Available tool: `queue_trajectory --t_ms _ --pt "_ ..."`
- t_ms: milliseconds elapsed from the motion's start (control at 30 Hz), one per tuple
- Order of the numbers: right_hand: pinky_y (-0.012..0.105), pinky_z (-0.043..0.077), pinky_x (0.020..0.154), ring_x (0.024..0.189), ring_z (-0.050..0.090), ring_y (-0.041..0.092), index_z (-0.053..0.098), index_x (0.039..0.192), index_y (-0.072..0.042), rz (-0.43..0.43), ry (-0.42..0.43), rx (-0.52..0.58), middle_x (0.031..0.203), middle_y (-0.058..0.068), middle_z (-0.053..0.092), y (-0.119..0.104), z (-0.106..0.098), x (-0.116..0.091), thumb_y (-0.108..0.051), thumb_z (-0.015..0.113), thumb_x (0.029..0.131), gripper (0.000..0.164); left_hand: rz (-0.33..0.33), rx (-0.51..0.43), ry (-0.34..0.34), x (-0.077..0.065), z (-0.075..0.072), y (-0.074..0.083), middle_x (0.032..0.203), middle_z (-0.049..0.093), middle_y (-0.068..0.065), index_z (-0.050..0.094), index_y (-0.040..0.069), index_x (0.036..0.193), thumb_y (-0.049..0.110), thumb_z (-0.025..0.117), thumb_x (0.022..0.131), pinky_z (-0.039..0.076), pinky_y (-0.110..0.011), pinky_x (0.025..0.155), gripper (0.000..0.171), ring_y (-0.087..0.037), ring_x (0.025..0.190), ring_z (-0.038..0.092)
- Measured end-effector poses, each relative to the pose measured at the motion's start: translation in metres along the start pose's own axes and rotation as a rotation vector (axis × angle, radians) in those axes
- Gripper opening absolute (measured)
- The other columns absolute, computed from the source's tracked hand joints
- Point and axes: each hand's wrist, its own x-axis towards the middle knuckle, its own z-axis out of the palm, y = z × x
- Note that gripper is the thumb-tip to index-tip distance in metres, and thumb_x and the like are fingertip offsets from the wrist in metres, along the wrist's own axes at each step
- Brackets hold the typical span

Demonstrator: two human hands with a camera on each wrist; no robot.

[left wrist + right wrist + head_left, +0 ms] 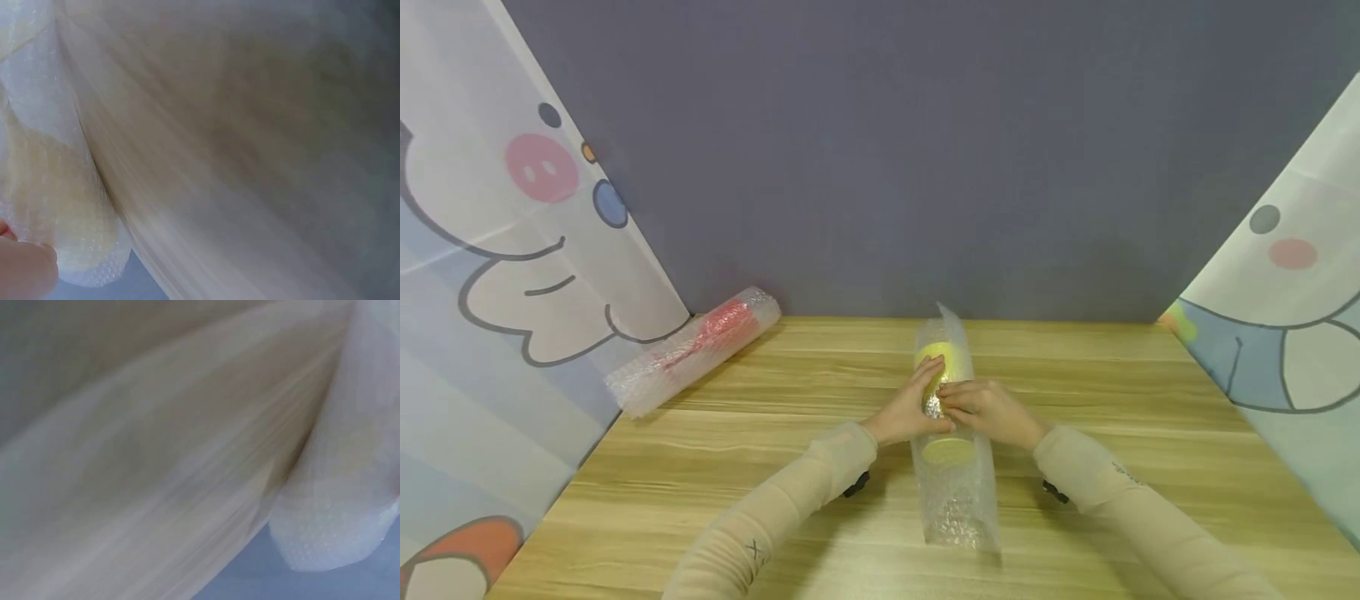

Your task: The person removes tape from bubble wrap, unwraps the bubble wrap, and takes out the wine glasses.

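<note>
A yellow cylindrical object [949, 452] lies inside a long, loose roll of clear bubble wrap [958, 508] at the middle of the table. My left hand [913, 411] holds the roll from the left side, fingers across its top and thumb nearer me. From the other side my right hand [996, 410] grips the wrap with bent fingers, close to the left thumb. Glare marks the plastic between both hands. In the left wrist view the sleeve [219, 156] covers most, with the wrapped roll [62, 187] at the left. The right wrist view shows the roll's rounded end [331, 537] beside a sleeve [156, 469].
Another bubble-wrapped roll with something red inside [700, 346] lies slanted at the table's back left. A grey wall [880, 167] rises behind the wooden table [1097, 367]. Cartoon-printed sheets [467, 333] stand along both sides.
</note>
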Motion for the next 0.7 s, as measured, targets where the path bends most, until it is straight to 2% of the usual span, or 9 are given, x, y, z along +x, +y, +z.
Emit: queue_trajectory --t_ms 367,600,700 --pt "0.027 0.054 0.081 0.098 0.065 0.025 0.071 0.093 -0.002 -0.042 -0.052 -0.056 0.106 0.01 0.068 0.0076 -0.0028 -0.0011 -0.004 0.068 0.078 0.016 0.004 0.0 0.0 -0.0004 0.0003 -0.0024 0.154 0.002 0.011 0.012 0.019 0.148 0.029 0.075 0.075 0.012 -0.053 0.112 0.097 -0.014 0.142 -0.004" --pt "0.026 0.055 0.079 0.093 0.066 0.024 0.07 0.092 0.0 -0.197 -0.02 -0.207 0.102 0.011 0.069 0.0102 -0.001 -0.0006 -0.001 0.073 0.07 0.022 0.03 0.016 0.011 0.0013 0.001 -0.0044 0.155 0.004 0.009 0.013 0.018 0.148 0.028 0.075 0.074 0.012 -0.053 0.112 0.097 -0.017 0.143 -0.003" --pt "0.027 0.055 0.078 0.092 0.067 0.023 0.069 0.092 0.0 -0.235 -0.027 -0.271 0.102 0.011 0.069 0.0092 -0.0011 -0.0003 -0.002 0.075 0.068 0.025 0.03 0.014 0.006 0.0013 0.0008 -0.0053 0.155 0.004 0.008 0.013 0.017 0.148 0.027 0.075 0.074 0.013 -0.052 0.113 0.096 -0.016 0.142 -0.003"
